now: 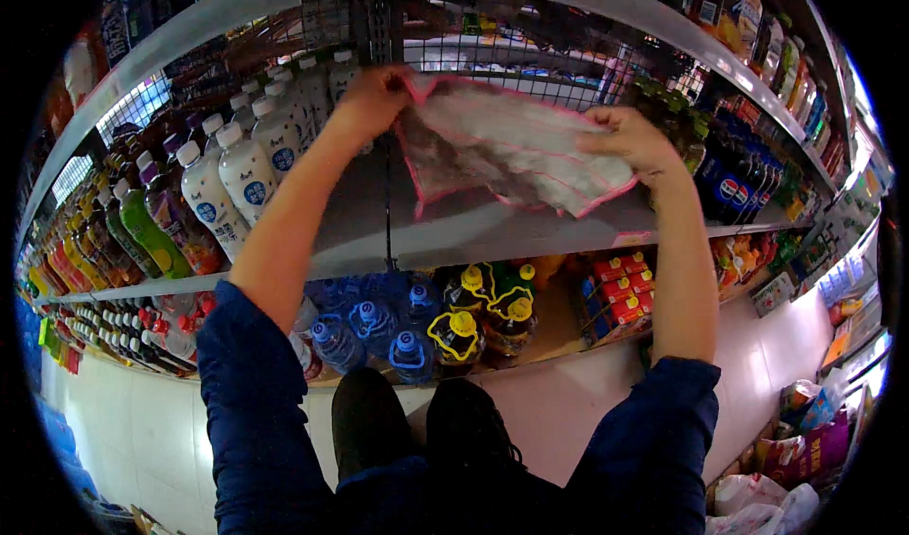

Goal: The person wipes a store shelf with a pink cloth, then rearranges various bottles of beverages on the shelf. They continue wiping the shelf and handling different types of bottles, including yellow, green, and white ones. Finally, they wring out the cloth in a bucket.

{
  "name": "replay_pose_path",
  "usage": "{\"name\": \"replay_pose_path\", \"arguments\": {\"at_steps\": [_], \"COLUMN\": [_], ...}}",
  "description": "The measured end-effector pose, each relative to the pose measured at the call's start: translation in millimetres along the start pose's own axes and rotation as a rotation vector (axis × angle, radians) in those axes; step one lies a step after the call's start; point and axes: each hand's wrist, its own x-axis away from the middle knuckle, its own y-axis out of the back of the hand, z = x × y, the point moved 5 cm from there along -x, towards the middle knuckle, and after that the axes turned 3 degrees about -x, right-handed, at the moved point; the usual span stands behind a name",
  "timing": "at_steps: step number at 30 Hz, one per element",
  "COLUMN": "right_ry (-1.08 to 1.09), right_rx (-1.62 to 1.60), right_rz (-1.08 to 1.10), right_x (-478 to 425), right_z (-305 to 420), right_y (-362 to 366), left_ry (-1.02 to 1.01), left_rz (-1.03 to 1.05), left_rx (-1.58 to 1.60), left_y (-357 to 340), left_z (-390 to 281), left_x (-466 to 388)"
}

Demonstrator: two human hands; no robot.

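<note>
A white cloth with pink edging (525, 144) is stretched between my two hands above a grey metal shelf (454, 233). My left hand (376, 102) grips its upper left corner and looks blurred. At the cloth's right side, my right hand (628, 141) holds it by the upper edge, some fingers hidden behind or in the folds. The cloth hangs loosely, with its lower corners drooping over the shelf board. White-capped bottles with white labels (245, 169) stand in rows left of my left hand. Beyond my right hand are dark cola bottles (731, 187).
Below the shelf stand large blue-capped water bottles (408, 357) and yellow-handled jugs (458, 336). Red boxes (625, 290) sit to their right. A black wire mesh (497, 59) backs the shelf. Plastic bags (760, 503) and packages lie on the floor at lower right.
</note>
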Motion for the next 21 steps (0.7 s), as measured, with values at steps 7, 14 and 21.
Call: {"name": "replay_pose_path", "arguments": {"at_steps": [7,14,21], "right_ry": [0.087,0.204,0.515], "right_rx": [0.618,0.545,0.583], "right_rz": [-0.387,0.242,0.329], "right_x": [-53.7,21.2,-9.0], "right_z": [-31.1,-36.2,-80.9], "right_y": [23.0,-82.2,-109.2], "left_ry": [-0.024,-0.336,-0.379], "left_rz": [-0.058,0.512,0.163], "left_rx": [-0.061,-0.264,-0.252], "left_y": [-29.2,-39.1,-18.6], "left_z": [1.7,37.1,18.0], "left_x": [-0.8,120.0,144.9]}}
